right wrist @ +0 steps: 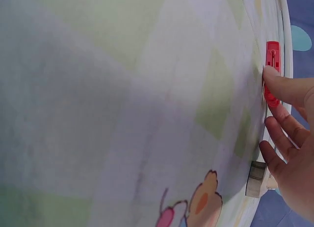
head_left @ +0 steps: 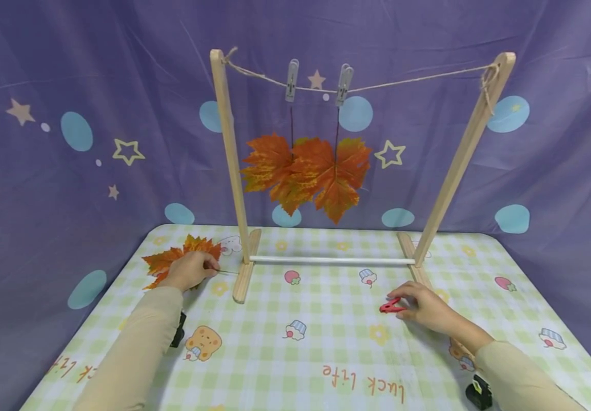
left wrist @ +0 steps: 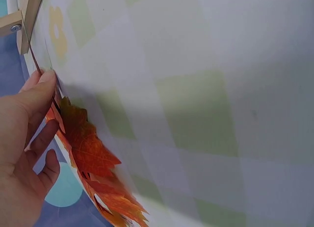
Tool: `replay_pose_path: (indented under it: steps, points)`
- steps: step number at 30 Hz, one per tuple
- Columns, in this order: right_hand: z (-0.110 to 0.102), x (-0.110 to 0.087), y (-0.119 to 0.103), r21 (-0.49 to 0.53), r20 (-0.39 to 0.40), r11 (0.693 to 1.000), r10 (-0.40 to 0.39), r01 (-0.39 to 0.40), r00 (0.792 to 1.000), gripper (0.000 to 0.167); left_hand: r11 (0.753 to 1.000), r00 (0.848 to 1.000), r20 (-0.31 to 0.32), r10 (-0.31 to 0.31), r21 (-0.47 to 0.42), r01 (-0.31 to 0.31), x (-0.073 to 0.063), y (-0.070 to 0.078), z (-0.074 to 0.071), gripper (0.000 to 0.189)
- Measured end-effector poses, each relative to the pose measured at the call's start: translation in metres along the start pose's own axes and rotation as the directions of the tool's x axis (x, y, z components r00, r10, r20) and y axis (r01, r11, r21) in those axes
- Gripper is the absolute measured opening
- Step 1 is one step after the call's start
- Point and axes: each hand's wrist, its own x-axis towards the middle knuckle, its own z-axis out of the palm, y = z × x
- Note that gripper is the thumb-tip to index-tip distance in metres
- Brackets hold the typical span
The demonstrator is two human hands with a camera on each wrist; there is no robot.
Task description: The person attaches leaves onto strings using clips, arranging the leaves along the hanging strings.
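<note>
My left hand (head_left: 191, 270) pinches the thin dark stem (left wrist: 34, 58) of an orange artificial maple leaf (head_left: 164, 262) between thumb and fingertips, at the left of the table. More orange leaf (left wrist: 93, 148) spreads below the fingers in the left wrist view. On the other side, my right hand (head_left: 424, 308) holds a red clothespin (head_left: 390, 306) by its handle end, low over the cloth. The thumb lies across the clothespin (right wrist: 273, 53) in the right wrist view. Two orange leaves (head_left: 336, 171) hang from a twine line (head_left: 419, 80), each stem under a grey clothespin (head_left: 291, 81).
A wooden frame stands behind the hands, with a left post (head_left: 231, 148), a right post (head_left: 460, 160) and a white crossbar (head_left: 331, 261) low between them. Its left foot (head_left: 244, 282) lies near the left hand. A checked cloth (head_left: 254, 365) covers the table; a purple curtain (head_left: 136, 63) hangs behind.
</note>
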Motion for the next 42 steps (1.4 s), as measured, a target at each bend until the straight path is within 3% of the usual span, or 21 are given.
replay_pose_path:
  steps: [8,16,21,35,42]
  points:
    - [0.0,0.001,-0.005,-0.041,0.005,0.999,-0.009,0.009,1.0,0.028,1.0,0.999,-0.025,0.022,-0.012,-0.022,-0.005,-0.001,-0.005,0.004]
    - [-0.001,-0.001,-0.007,-0.027,0.007,1.0,-0.006,0.006,1.0,0.023,0.988,0.983,-0.108,0.151,0.003,-0.151,-0.012,0.002,-0.015,0.006]
    - [-0.001,0.001,-0.005,-0.005,-0.008,1.0,-0.013,0.013,1.0,0.021,0.984,0.973,-0.147,0.179,0.026,-0.177,-0.017,0.006,-0.024,0.006]
    - [-0.001,0.001,-0.004,-0.011,-0.034,1.0,0.005,-0.006,0.999,0.02,0.976,0.963,-0.174,0.207,0.101,-0.192,-0.048,0.037,-0.05,0.004]
    - [0.0,0.0,-0.004,0.0,-0.032,0.999,0.034,-0.034,0.999,0.021,0.962,0.942,-0.213,0.259,0.145,-0.231,-0.068,0.062,-0.061,0.006]
